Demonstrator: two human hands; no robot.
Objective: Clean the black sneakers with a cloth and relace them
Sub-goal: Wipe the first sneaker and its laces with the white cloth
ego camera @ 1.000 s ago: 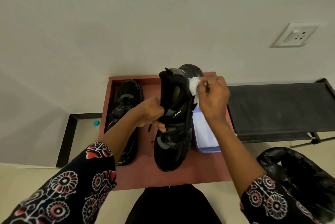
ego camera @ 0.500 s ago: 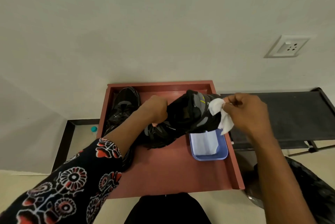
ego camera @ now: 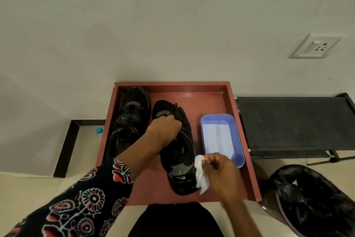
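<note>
- Your left hand (ego camera: 165, 129) grips the middle of one black sneaker (ego camera: 177, 152), which lies on the red desk (ego camera: 238, 160).
- Your right hand (ego camera: 221, 169) pinches a white cloth (ego camera: 201, 175) against that sneaker's heel side.
- The other sneaker (ego camera: 132, 115) lies just beside it, to its left.

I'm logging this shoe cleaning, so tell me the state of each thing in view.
Left hand: grips the held sneaker.
Held sneaker: in the tray, heel nearest.
Right hand: pinches the cloth.
Cloth: crumpled against the heel.
Other sneaker: lying in the tray.
Blue tub: open.
</note>
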